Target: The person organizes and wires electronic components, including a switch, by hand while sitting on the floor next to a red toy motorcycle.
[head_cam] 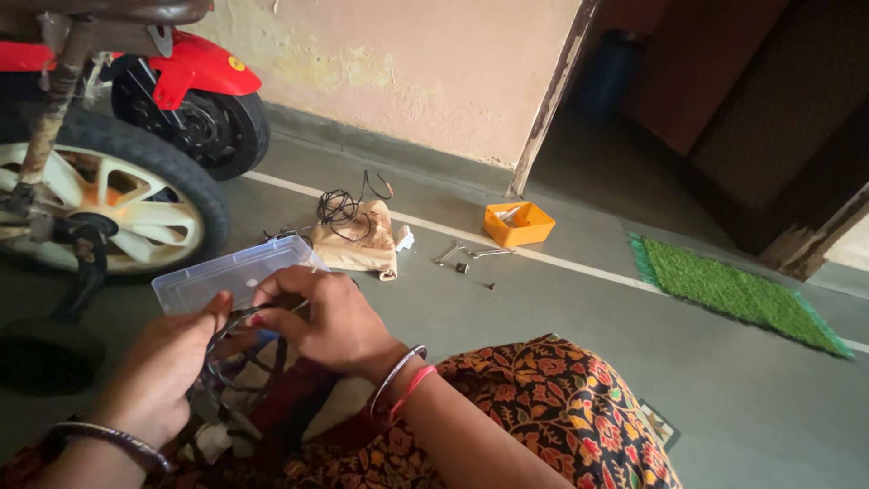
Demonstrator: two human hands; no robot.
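Note:
My left hand [167, 367] and my right hand [321, 317] are close together over my lap, both gripping a dark cable [237, 344] that loops between them. A clear plastic box [226, 272] lies on the floor just beyond my fingers. Metal and pink bangles sit on my right wrist, a dark bangle on my left. A patterned cloth covers my knee [552, 398].
A beige cloth [367, 246] with a coil of black wire [339, 208] lies ahead, with small metal tools [466, 254] and an orange tray [518, 224] beyond it. A bicycle wheel [113, 195] and a red toy vehicle [195, 86] stand at left. A green mat [733, 292] lies at right.

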